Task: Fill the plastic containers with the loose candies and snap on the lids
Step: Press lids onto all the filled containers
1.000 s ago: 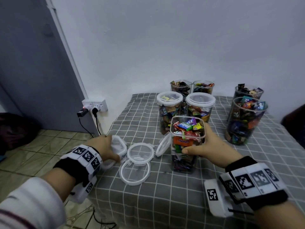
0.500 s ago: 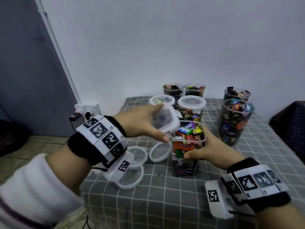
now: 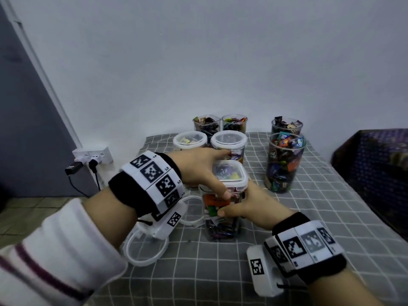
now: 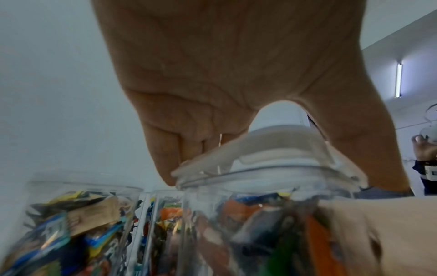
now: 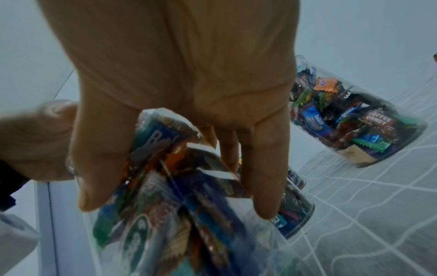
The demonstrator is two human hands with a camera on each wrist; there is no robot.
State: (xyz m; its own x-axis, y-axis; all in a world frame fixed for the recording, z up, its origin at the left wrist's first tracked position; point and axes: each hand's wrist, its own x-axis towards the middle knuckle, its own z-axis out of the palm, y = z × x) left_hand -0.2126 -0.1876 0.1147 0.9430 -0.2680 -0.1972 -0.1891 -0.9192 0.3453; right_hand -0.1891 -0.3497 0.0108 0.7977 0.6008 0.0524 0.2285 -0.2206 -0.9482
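Plastic lid now atop container

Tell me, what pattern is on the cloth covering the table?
The tablecloth is grey with a grid of thin white lines, clearest in the head view.

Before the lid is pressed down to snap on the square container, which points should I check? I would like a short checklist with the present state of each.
1. Lid sits on the square container: ok, it rests on the rim.
2. Lid is level: not ok, in the left wrist view it looks tilted.
3. Left hand holds the lid: ok, fingers and thumb grip its edges.
4. Right hand steadies the container: ok, it grips the side.
5. No candies caught under the rim: cannot tell.
6. Lid flaps free to close: cannot tell.
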